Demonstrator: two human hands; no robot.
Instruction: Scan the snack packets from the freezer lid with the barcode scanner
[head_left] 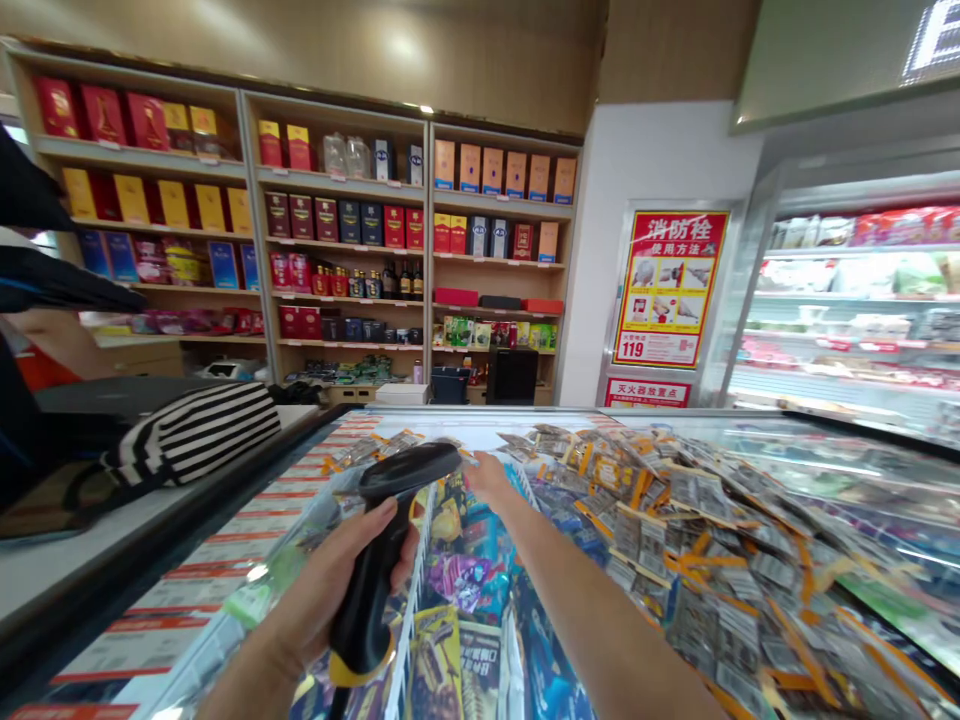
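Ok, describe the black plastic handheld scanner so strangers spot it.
Find the long black-edged display freezer. Over it, the bare left hand grips the scanner. Its pistol shape and yellow-trimmed handle set it apart from the shiny, colourful packets below.

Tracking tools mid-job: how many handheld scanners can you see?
1: the black scanner, gripped in the left hand, its head near the right hand. Others may be hidden.
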